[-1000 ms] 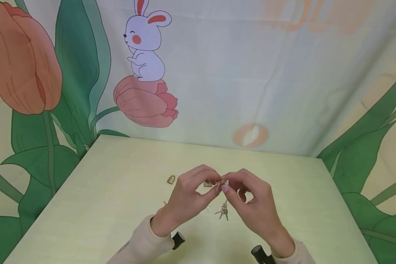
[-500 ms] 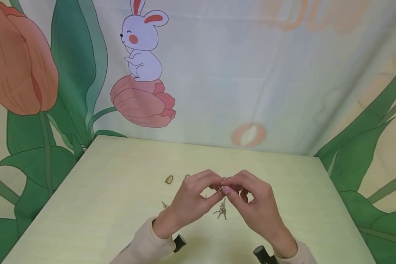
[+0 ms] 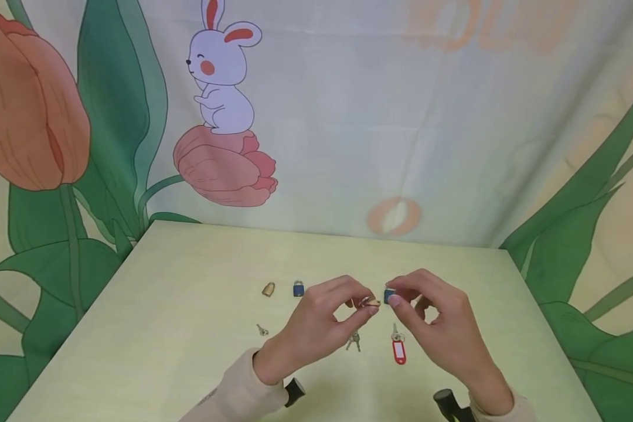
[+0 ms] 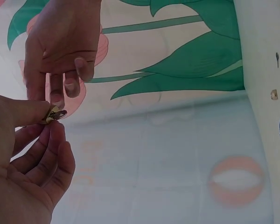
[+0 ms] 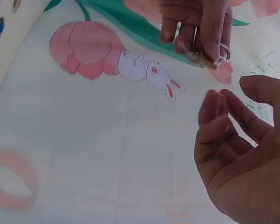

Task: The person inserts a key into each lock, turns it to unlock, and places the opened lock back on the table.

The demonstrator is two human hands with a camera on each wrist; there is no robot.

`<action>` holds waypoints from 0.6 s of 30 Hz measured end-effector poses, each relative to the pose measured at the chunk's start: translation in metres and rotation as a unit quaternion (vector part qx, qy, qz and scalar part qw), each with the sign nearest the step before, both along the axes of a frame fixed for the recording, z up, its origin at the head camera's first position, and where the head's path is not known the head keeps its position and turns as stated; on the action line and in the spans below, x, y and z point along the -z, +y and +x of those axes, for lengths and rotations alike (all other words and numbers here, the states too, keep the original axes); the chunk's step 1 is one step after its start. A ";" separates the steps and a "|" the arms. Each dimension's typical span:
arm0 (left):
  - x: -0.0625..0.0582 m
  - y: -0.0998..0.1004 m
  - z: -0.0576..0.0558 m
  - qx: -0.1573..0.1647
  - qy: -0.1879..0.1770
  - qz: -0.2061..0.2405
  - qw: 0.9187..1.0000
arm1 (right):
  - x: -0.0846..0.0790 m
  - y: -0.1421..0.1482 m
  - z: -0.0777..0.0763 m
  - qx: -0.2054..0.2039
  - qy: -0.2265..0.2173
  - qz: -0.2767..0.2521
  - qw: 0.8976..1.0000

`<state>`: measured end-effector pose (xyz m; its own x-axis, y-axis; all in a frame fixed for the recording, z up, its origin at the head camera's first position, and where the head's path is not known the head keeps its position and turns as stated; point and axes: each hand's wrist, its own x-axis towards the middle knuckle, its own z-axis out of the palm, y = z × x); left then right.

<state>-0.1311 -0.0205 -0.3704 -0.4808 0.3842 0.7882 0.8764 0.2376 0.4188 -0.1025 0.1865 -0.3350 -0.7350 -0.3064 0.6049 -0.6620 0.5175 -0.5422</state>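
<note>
In the head view my left hand (image 3: 329,313) pinches a small brass padlock (image 3: 371,302) between thumb and fingers. The right wrist view shows this padlock (image 5: 207,59) with its metal shackle at one end and what looks like a small key at the other. Just to the right, my right hand (image 3: 443,319) has its thumb and fingers bent loosely apart. Nothing lies between its fingertips in the right wrist view. A blue padlock (image 3: 388,295) on the table is partly hidden behind the right fingertips.
On the pale table (image 3: 200,340) lie another brass padlock (image 3: 268,289) and a second blue padlock (image 3: 298,288). Nearer are a small key (image 3: 262,330), a bunch of keys (image 3: 354,341) partly behind the left hand, and a key with a red tag (image 3: 398,351). A printed curtain (image 3: 337,146) hangs behind.
My right hand has let go and moved right, away from the left hand, where both sets of fingertips met before. The red-tagged key and a blue padlock have come into view.
</note>
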 end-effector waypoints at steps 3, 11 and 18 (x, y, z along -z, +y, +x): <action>0.000 0.003 0.000 0.003 -0.010 -0.008 1.000 | -0.001 0.012 0.003 0.029 0.004 0.050 0.998; 0.004 0.011 -0.007 0.007 -0.026 -0.020 0.999 | 0.003 0.032 0.013 0.072 -0.009 0.139 0.988; 0.011 0.026 -0.020 0.017 -0.081 -0.030 0.996 | 0.010 0.051 0.020 0.091 -0.006 0.160 0.983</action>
